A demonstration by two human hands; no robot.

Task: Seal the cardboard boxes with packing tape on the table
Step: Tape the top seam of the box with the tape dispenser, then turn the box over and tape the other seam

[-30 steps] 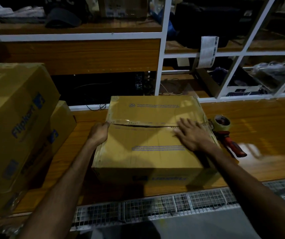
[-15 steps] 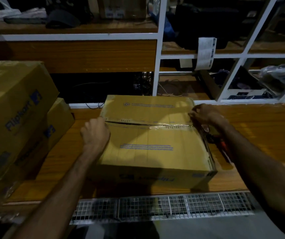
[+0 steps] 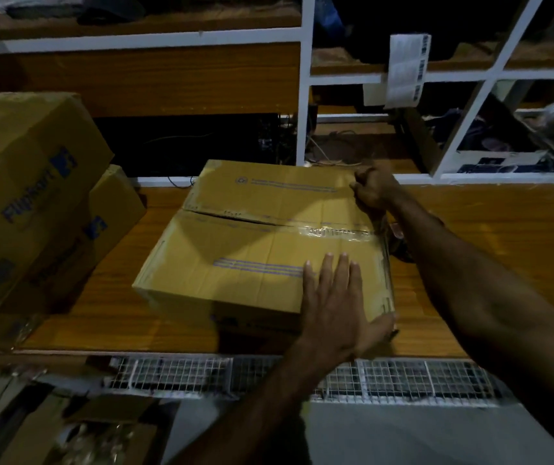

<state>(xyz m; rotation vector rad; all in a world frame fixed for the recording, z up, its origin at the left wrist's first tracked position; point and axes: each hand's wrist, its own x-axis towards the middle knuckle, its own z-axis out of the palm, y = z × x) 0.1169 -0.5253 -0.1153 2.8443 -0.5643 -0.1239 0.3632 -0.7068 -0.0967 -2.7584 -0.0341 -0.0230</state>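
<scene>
A brown cardboard box (image 3: pixel 252 250) lies flaps-up on the wooden table (image 3: pixel 490 229). Its centre seam gapes a little on the left, and a strip of clear tape (image 3: pixel 336 231) covers the seam's right part. My left hand (image 3: pixel 332 307) rests flat, fingers straight, on the box top near the front right corner. My right hand (image 3: pixel 373 193) has its fingers curled at the box's far right corner and grips the edge there. The tape dispenser (image 3: pixel 398 238) is almost wholly hidden behind my right forearm.
Two printed cardboard boxes (image 3: pixel 27 182) are stacked at the left, close to the centre box. White-framed shelves (image 3: pixel 304 95) with a hanging label strip (image 3: pixel 406 68) rise behind the table. A wire mesh (image 3: pixel 302 374) runs along the front edge, and an open carton (image 3: pixel 84 431) sits below left.
My left hand left the box's left side and now lies flat near its front right corner. My right hand moved from the seam's right end to the far right corner. The box has turned slightly.
</scene>
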